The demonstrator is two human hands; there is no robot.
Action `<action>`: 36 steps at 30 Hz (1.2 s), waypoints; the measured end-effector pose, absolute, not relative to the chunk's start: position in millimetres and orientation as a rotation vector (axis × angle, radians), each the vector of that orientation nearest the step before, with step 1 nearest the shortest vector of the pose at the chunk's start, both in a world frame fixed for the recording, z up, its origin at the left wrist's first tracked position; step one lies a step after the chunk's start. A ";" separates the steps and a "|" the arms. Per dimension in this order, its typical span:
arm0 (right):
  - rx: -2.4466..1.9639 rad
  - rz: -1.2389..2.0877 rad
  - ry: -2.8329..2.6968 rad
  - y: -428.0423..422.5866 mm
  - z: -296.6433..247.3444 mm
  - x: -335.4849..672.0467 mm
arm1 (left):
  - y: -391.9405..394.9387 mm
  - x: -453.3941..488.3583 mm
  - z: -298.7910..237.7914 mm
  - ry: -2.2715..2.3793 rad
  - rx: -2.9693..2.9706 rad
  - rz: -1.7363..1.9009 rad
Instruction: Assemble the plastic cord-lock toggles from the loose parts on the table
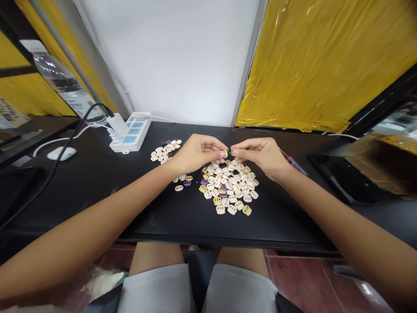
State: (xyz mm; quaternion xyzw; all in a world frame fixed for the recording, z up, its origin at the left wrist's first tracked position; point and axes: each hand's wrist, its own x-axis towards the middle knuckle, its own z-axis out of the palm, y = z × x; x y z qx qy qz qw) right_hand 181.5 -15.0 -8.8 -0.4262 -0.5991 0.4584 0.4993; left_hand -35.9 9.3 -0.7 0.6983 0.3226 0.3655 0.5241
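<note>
My left hand (208, 150) pinches a yellow cord lock (225, 154) between thumb and fingertips. Close beside it, my right hand (256, 154) has thumb and forefinger closed around a small part, too tiny to make out clearly. The fingertips of both hands nearly meet over a spread pile of oval, two-holed cord locks (232, 210), mostly cream, with some yellow, purple and black ones. A smaller group of cord locks (159, 149) lies behind my left forearm. Several more, including a purple cord lock (187, 183), rest in front of that wrist.
Left on the black table (156, 217) are a white power strip (132, 132) with plugs and cables, a white mouse (61, 153) and a water bottle (65, 82). A pen (296, 165) lies beyond my right wrist. A black tray (345, 174) and a cardboard box (387, 165) stand right.
</note>
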 end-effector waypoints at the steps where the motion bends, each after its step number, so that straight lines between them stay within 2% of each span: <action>1: -1.022 1.115 -1.459 -14.4 -9.6 181.9 | 8.4 -35.3 -0.2 0.782 1.666 0.887; 23: -0.998 1.193 -1.402 -20.4 -11.7 171.0 | 2.1 -29.9 0.7 0.862 1.624 0.921; 36: -1.021 1.083 -1.503 -31.7 -8.8 168.7 | -8.8 -24.1 -2.8 0.893 1.597 0.954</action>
